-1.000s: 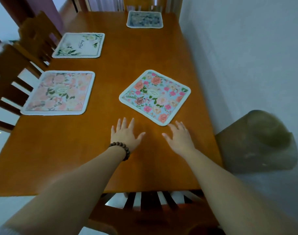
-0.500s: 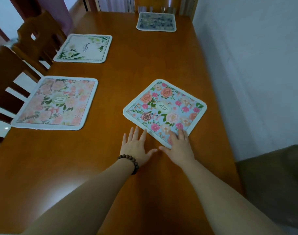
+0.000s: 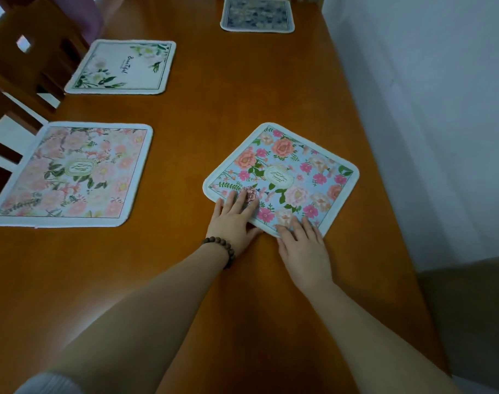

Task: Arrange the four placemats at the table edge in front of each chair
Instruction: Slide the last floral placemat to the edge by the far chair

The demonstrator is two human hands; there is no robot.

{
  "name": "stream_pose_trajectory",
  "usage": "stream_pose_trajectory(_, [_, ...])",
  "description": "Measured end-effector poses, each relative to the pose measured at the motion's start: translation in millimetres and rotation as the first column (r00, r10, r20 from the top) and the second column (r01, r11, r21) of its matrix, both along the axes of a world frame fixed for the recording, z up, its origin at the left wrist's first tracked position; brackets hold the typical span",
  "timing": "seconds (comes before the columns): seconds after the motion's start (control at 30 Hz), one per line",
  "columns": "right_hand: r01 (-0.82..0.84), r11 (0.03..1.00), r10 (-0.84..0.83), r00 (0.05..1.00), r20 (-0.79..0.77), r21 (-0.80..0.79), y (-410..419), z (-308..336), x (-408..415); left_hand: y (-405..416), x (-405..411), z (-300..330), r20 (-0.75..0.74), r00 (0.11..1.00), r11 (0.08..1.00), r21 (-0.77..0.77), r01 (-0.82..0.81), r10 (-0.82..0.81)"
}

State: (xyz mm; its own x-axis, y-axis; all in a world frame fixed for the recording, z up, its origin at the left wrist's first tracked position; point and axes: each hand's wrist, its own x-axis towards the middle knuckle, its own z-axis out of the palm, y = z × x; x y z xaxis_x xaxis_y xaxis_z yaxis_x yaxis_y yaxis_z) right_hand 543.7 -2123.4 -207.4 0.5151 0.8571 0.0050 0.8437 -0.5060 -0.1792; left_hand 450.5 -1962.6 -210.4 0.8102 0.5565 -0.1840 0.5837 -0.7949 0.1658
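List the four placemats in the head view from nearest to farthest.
Blue floral mat under both hands → pink floral mat → white leafy mat → dark blue mat.

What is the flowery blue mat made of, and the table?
The blue floral placemat looks like soft woven fabric: matte print, pale stitched border. The table looks like varnished wood: orange-brown, faint grain, soft glare. It could be veneer; I cannot tell.
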Motion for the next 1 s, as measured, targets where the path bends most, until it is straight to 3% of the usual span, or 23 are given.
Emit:
stream_pose_trajectory(0.2, [0.023,0.998,-0.023,1.000,0.005,0.059,1.0,2.5,-2.9,20.4,-0.1,9.2,-0.041,0.997,0.997,0.027,0.073,-0.072])
stream_pose_trajectory(0.3, [0.020,1.000,-0.020,0.999,-0.037,0.002,-3.3,5.6,-5.0,12.9,-3.8,12.1,-0.049,0.995,0.995,0.032,0.089,-0.088])
stream_pose_trajectory(0.73, [-0.057,0.982,0.021,0.981,-0.194,-0.182,-61.3,25.7,-72.0,-81.8,-103.3,25.3,-0.060,0.997,0.986,-0.165,0.037,-0.048])
stream_pose_trajectory(1.0, [-0.078,0.982,0.014,0.937,-0.348,-0.170,-119.8,38.2,-117.3,-135.8,-159.9,42.1,-0.082,0.983,0.981,-0.116,0.155,-0.165])
